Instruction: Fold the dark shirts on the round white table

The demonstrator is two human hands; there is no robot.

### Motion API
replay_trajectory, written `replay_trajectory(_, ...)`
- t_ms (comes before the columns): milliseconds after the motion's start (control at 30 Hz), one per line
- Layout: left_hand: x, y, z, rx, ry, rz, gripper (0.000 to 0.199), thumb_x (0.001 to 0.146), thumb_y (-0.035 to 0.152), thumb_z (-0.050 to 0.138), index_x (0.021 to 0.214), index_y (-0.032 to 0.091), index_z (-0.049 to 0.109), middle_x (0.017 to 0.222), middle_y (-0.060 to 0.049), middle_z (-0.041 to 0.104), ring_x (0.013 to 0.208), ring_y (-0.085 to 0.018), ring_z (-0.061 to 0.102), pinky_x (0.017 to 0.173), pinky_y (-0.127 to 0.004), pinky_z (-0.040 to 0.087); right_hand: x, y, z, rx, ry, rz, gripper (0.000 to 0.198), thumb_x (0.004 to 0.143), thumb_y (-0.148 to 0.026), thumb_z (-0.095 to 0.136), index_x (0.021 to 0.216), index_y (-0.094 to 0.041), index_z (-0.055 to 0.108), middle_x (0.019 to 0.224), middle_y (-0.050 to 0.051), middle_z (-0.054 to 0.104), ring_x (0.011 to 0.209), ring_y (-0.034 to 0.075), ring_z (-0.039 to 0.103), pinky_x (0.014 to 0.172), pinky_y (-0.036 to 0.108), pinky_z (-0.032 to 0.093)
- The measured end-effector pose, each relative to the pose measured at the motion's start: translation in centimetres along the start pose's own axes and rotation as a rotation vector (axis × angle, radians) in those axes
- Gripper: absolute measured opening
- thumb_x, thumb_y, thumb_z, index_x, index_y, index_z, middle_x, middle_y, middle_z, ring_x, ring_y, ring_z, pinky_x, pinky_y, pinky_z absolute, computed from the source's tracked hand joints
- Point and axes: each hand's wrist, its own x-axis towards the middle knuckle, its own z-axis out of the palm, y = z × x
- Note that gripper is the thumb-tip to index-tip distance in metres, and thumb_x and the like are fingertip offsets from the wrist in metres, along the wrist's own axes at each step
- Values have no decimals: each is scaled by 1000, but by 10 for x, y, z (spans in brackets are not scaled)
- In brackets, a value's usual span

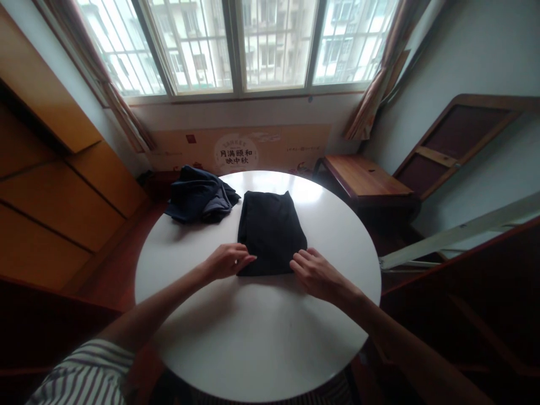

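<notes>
A folded black garment lies flat on the round white table, in a roughly rectangular shape; its exact kind does not show. At its near left corner my left hand pinches the edge, thumb stretched along the cloth. My right hand has its fingers curled over the near right corner. Both hands are closed on the fabric, and the fingertips are partly hidden. Farther left on the table sits a loose heap of dark blue and grey clothes, touched by neither hand.
Beyond the table a printed banner runs below the window. A wooden desk stands at the back right, beside a leaning wooden frame. Wooden cabinets line the left side.
</notes>
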Motion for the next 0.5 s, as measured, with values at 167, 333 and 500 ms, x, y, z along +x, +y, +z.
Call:
replay_trajectory(167,80,-78,-13,-219,237,-599,35,100,39,48,98,13,71,92,-4,72,73,-12,66,67,-21,51,41,-19,4,2,-50,-31,18,89,-15,53,106,-16,59,98,10,60,89,24,50,76,37,33)
replay_trajectory(333,143,-137,-13,-205,251,-791,33,97,38,57,114,11,63,108,-7,66,92,-20,66,80,-36,56,80,-36,33,-17,-101,-80,17,92,-10,49,101,-14,62,97,11,62,88,24,54,75,37,38)
replay_trajectory(500,158,-154,-5,-153,363,-830,32,96,37,58,116,13,62,115,-8,64,101,-22,64,87,-41,55,79,-41,46,5,-13,-40,31,96,-7,41,123,-10,57,94,11,65,82,22,58,70,36,40)
